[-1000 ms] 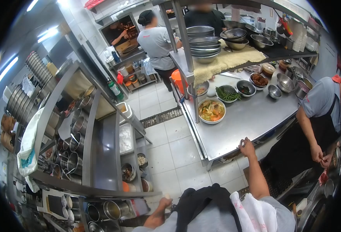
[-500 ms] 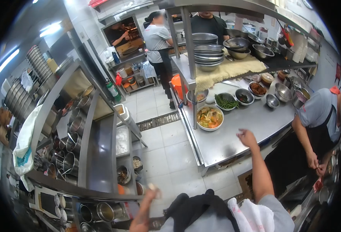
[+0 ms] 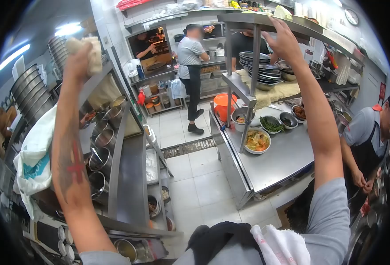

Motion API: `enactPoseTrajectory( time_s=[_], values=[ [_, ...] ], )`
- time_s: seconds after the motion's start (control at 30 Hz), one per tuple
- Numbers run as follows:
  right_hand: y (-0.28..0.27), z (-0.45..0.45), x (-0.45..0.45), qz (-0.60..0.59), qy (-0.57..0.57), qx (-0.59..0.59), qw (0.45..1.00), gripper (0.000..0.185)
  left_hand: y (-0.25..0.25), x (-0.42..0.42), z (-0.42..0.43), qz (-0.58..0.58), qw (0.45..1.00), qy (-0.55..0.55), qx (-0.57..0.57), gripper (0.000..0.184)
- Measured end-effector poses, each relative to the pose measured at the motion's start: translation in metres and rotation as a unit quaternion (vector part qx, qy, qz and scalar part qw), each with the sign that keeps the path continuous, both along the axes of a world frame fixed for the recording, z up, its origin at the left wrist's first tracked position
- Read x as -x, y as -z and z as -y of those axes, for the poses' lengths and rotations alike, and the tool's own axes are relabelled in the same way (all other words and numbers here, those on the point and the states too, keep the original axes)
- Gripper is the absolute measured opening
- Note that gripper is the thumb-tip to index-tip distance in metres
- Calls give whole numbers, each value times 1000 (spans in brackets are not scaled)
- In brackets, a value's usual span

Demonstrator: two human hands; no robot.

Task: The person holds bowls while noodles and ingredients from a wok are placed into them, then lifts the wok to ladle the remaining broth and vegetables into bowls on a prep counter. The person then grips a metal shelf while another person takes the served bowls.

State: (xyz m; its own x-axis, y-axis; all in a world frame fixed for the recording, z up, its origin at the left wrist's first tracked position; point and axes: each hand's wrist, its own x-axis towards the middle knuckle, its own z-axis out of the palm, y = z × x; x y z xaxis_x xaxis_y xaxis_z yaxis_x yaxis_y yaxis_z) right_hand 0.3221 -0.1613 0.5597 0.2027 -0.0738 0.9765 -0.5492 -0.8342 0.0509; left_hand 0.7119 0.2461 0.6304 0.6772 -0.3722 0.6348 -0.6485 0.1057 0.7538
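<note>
My left hand [image 3: 78,59], raised high at the left, is closed around a crumpled beige cloth [image 3: 93,57]. Behind that arm stand the left-side metal shelves. At the upper right my right hand [image 3: 284,40] is lifted with its fingers stretched out and nothing in it. It appears beside the top metal shelf [image 3: 243,18] above the steel counter; whether it touches the shelf I cannot tell. Below that arm, a white bowl of mixed vegetables [image 3: 257,140] sits on the counter [image 3: 274,167]. Bowls of green vegetables [image 3: 271,125] and reddish food [image 3: 299,112] stand behind it.
Stacked metal bowls [image 3: 265,70] rest on the middle shelf. A co-worker [image 3: 191,57] stands at the back and another [image 3: 363,137] at the right. Large pots [image 3: 31,92] and a white bag [image 3: 33,163] occupy the left shelving. A drain grate [image 3: 189,147] crosses the tiled floor.
Both my arms have swung up from low in view, the left with the cloth, the right toward the top shelf. The back co-worker has turned and stands with arms drawn in.
</note>
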Motion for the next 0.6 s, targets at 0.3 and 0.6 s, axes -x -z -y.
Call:
enactPoseTrajectory(
  time_s=[0.3, 0.6],
  values=[
    [-47, -6, -39, -121, 191, -78, 971, 75, 7, -104, 30, 166, 867, -335, -330, 65],
    [-84, -57, -64, -139, 169, -124, 968, 50, 70, -100, 47, 202, 760, -420, -452, 47]
  ],
)
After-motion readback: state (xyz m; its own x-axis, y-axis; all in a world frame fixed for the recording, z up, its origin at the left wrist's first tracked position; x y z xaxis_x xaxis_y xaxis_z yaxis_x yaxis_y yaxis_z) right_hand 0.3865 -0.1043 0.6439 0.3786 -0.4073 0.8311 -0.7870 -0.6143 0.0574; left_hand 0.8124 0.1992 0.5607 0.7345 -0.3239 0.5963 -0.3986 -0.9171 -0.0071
